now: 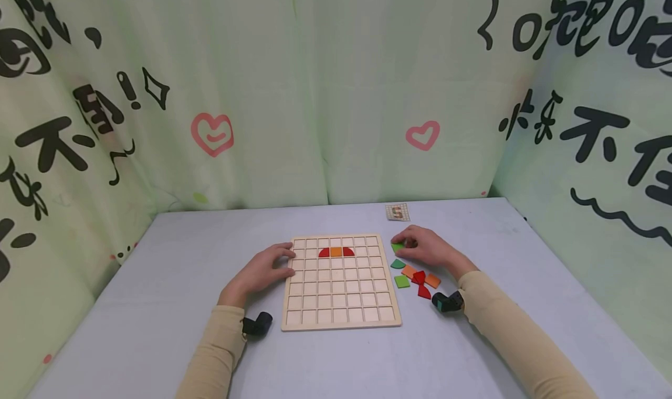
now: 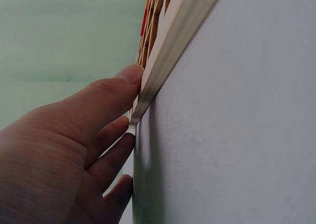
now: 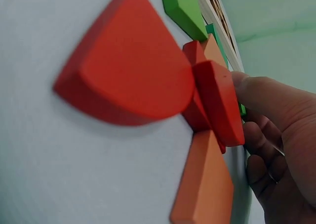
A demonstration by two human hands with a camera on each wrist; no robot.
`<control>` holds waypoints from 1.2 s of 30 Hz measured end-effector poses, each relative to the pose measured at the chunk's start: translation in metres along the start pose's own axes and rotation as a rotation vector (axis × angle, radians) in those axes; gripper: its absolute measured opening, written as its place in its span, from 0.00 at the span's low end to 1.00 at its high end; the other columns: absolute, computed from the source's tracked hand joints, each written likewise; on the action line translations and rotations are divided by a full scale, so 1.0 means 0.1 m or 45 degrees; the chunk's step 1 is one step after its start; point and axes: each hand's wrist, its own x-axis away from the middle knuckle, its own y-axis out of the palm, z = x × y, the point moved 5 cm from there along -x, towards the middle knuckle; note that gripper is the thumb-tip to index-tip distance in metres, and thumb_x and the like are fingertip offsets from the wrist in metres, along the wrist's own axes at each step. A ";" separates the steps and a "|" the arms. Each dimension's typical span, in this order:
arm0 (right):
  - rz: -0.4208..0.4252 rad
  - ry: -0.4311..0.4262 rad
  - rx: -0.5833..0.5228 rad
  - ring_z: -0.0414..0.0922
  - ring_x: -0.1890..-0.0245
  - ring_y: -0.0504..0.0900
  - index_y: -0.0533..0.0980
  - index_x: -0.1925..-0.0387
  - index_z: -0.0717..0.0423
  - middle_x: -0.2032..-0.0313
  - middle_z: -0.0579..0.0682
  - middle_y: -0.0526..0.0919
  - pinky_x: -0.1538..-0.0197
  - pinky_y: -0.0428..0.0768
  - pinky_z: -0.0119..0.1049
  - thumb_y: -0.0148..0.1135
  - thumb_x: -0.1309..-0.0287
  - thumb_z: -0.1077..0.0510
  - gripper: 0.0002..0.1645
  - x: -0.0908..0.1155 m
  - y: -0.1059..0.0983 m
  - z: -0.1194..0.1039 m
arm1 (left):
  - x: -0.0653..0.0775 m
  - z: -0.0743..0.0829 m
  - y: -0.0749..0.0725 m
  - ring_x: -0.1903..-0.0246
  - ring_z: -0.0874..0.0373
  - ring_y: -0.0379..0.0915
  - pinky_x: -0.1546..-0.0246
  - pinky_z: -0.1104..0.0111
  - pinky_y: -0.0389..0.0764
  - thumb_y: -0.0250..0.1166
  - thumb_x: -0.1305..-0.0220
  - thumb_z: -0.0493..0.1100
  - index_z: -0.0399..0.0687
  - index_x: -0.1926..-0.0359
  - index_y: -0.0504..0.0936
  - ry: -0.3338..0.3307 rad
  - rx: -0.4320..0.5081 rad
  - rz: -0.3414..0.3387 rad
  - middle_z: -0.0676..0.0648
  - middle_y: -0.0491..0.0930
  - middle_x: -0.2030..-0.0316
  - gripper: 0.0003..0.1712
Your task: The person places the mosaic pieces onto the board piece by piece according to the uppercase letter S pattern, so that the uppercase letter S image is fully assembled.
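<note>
A wooden grid board (image 1: 341,328) lies flat on the table. In its second row an orange square (image 1: 336,251) sits between two red quarter-circle blocks, the left one (image 1: 324,252) and the right one (image 1: 348,251). My left hand (image 1: 264,268) rests against the board's left edge; in the left wrist view its thumb (image 2: 131,74) touches the wooden rim and the fingers are loosely extended. To the right of the board, my right hand (image 1: 426,246) pinches a light green block (image 1: 396,247) at its fingertips. In the right wrist view red blocks mostly hide that block.
Beside the board lie a dark green block (image 1: 398,264), a light green square (image 1: 402,282), a red quarter-circle block (image 1: 424,292), another red block (image 1: 418,277) resting among others, and orange blocks, one (image 1: 433,280) rightmost. A small patterned card (image 1: 397,212) lies at the table's back edge.
</note>
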 end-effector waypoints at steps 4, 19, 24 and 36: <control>0.005 -0.005 0.020 0.45 0.60 0.73 0.81 0.45 0.57 0.55 0.51 0.81 0.57 0.75 0.36 0.67 0.37 0.57 0.19 0.01 0.01 -0.01 | -0.01 0.00 0.00 0.27 0.40 0.58 0.26 0.48 0.61 0.68 0.35 0.42 0.39 0.42 0.79 0.005 -0.006 -0.006 0.38 0.66 0.28 0.22; 0.067 -0.006 0.067 0.50 0.50 0.79 0.80 0.46 0.60 0.50 0.55 0.82 0.41 0.81 0.50 0.66 0.36 0.57 0.19 -0.01 -0.01 -0.20 | -0.01 0.00 0.00 0.26 0.40 0.58 0.26 0.48 0.61 0.68 0.34 0.43 0.40 0.42 0.80 -0.001 0.007 -0.004 0.39 0.66 0.28 0.22; 0.060 0.013 0.056 0.50 0.50 0.78 0.80 0.45 0.59 0.51 0.54 0.82 0.41 0.81 0.50 0.65 0.36 0.57 0.19 -0.02 0.00 -0.31 | -0.01 0.00 -0.02 0.27 0.40 0.58 0.26 0.48 0.61 0.68 0.35 0.43 0.40 0.42 0.80 0.007 0.004 -0.002 0.38 0.66 0.28 0.22; 0.042 -0.100 0.011 0.47 0.54 0.79 0.81 0.46 0.60 0.53 0.53 0.82 0.48 0.82 0.43 0.66 0.36 0.56 0.19 -0.02 0.11 -0.60 | 0.00 0.01 0.00 0.27 0.39 0.58 0.26 0.47 0.61 0.69 0.35 0.42 0.40 0.43 0.80 0.006 0.002 0.000 0.38 0.67 0.29 0.21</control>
